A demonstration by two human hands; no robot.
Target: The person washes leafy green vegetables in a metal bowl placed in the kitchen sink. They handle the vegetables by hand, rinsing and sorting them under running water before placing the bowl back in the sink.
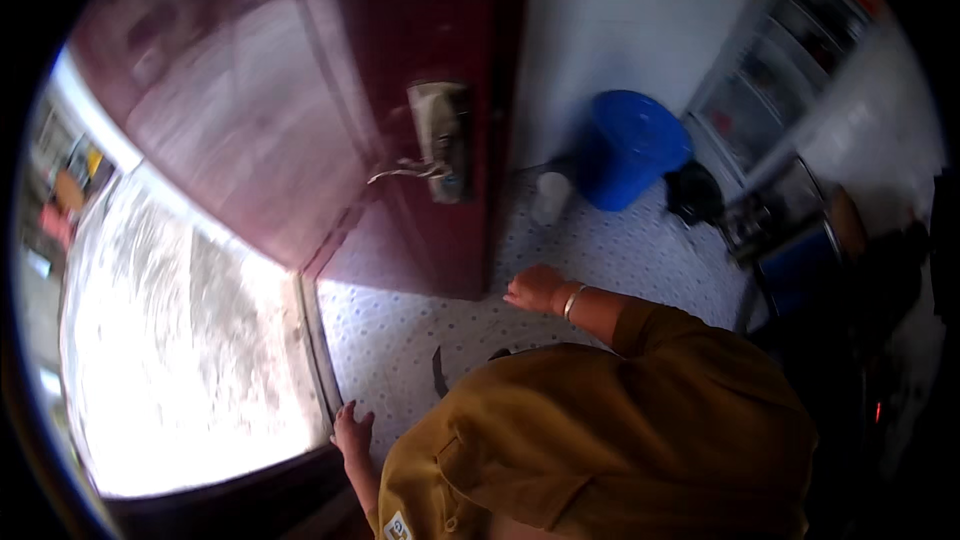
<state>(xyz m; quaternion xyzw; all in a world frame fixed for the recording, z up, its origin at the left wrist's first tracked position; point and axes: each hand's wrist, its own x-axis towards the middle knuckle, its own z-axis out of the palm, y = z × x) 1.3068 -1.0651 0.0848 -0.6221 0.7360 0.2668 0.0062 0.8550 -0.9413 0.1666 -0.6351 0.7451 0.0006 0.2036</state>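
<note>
A dark red door (442,37) stands open before me, with a metal handle plate and lever (442,142). My left hand (352,427) is at the lower left, fingers apart, beside the edge of the doorway; whether it touches the frame I cannot tell. Nothing shows in it. My right hand (536,289), with a bracelet at the wrist, hangs over the patterned floor just right of the door's lower edge. Its fingers are curled, and no object is visible in them. Brown sleeves and a brown shirt fill the lower part of the view.
A blue plastic bin (637,142) stands by the white wall, a small whitish container (553,196) beside it. To the right are a glass-fronted cabinet (780,67), a black object (694,193) and a metal-framed item with a blue panel (799,266). Bright ground (187,345) lies outside the doorway.
</note>
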